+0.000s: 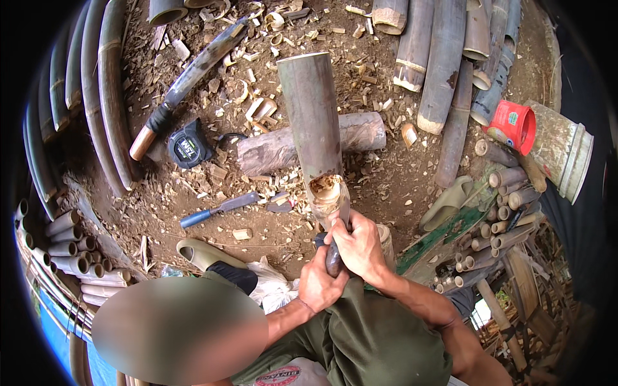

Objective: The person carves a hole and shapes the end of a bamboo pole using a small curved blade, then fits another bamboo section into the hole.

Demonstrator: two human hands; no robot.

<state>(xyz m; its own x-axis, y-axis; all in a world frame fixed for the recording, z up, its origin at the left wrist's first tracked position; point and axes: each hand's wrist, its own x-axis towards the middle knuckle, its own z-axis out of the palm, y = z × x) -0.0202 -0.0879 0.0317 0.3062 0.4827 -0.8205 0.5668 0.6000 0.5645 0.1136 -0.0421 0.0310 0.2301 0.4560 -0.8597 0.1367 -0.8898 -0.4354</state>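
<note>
Tube (312,109): bamboo, long, set across a log (264,156) at centre frame, upper end toward the top edge, lower end cut to a hollow mouth (327,192) just above the hands. Left hand (320,286): lower centre, closed on a dark handle (333,259); blade not made out. Right hand (358,244): curled in beside the cut end, thumb along its edge; hold on tube or on tool impossible to tell. Step in hand, as judged: trimming or paring at the mouth. Likely demand of a further stroke: tube steady on the log, thumb clear of the edge, pressure light near the thin wall. Nearby, left of centre: knife (222,209), blue-handled; tape measure (188,145), black; machete (193,83), slanting through upper left. Upper right: poles (444,64); red tub (512,127), just beside a soiled bucket (561,151). Far left: further poles (96,83), curved by the lens. On the ground: pale chips (241,233), scattered widely, densest around the log.
</note>
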